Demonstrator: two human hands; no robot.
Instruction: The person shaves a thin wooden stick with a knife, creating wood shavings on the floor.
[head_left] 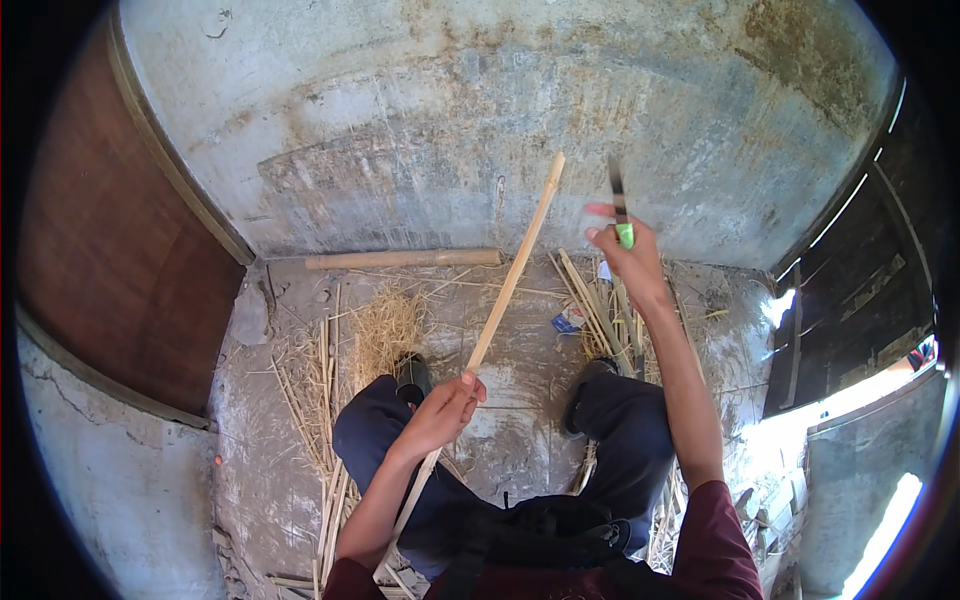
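A long pale bamboo strip point(517, 262) slants up and away across the middle, its lower part running past my left thigh. My left hand point(446, 412) is closed around it near my left knee. Off to the right of the strip's far end, my right hand point(629, 250) grips a knife point(624, 222) with a bright green handle. The dark blade points away from me and is blurred at its tip. Knife and strip are apart.
A pile of thin shavings point(388, 330) and several strips lie by my left foot. More bamboo strips point(598, 318) and a blue wrapper point(568, 320) are near my right foot. A bamboo pole point(403, 259) lies along the stained wall point(420, 130). A brown door point(130, 230) stands left.
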